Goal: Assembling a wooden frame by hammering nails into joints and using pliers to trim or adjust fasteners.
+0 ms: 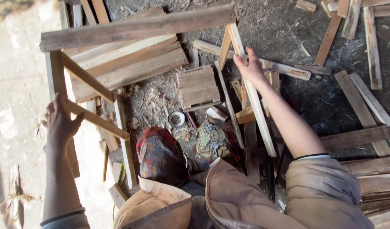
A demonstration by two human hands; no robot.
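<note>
Wooden frame (131,29) held at both ends: left hand (59,123) grip closed on crossbar (97,121), right hand (249,65) grip closed on leg (256,110).

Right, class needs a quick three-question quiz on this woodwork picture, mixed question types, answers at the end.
1. True or false: both hands grip parts of the wooden frame.
2. What does the right hand hold? A) a pale slat B) a hammer C) a saw
3. What small round thing lies on the ground near the knees?

Key:
1. True; the left hand grips a slat too.
2. A, the pale slat.
3. A small bowl.
</note>
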